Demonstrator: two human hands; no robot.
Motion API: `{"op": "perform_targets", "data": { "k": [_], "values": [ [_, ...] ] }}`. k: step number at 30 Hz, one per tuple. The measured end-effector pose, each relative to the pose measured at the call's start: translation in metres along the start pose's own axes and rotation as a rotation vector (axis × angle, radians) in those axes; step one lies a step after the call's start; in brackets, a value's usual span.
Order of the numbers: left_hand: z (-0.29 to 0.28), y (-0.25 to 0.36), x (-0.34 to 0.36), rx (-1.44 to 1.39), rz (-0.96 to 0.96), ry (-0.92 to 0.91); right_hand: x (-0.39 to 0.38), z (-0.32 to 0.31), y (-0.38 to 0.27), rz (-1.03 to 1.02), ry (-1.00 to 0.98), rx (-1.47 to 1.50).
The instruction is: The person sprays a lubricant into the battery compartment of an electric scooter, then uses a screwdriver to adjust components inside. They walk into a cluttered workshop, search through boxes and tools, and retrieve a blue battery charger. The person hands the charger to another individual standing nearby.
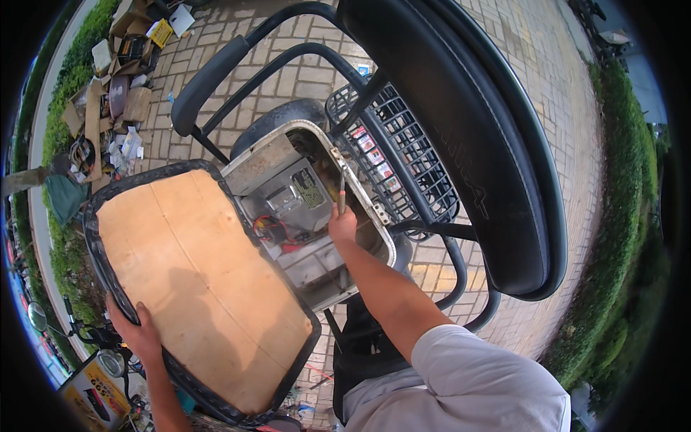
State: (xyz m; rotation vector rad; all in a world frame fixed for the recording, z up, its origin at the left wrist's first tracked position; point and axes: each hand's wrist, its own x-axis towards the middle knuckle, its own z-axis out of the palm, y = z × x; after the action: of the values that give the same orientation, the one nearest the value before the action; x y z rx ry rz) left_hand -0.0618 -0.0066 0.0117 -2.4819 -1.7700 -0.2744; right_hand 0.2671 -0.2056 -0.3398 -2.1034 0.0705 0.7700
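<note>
My left hand grips the near left edge of a seat cushion, its thumb on the underside. That underside is a bare plywood board with black cover material gathered round its rim. My right hand is closed round a slim tool that looks like a screwdriver. It points up at the far right rim of an open under-seat box, close to a hinge. Inside the box lie a grey metal-cased unit with a label and some red and yellow wires.
A black padded backrest on tubular bars rises at the right. Behind the box hangs a black wire basket holding small packs. An armrest stands at far left. Cardboard and scrap are piled beside a hedge on the brick paving.
</note>
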Motion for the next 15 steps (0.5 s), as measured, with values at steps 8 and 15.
{"op": "perform_targets", "data": {
  "k": [8,15],
  "values": [
    [-0.004,-0.010,-0.007,0.033,-0.001,0.002,0.014,-0.089,-0.057,0.550,-0.505,0.613],
    [-0.002,0.001,-0.001,0.023,-0.011,-0.009,0.006,-0.054,-0.030,0.320,-0.326,0.363]
  ]
}}
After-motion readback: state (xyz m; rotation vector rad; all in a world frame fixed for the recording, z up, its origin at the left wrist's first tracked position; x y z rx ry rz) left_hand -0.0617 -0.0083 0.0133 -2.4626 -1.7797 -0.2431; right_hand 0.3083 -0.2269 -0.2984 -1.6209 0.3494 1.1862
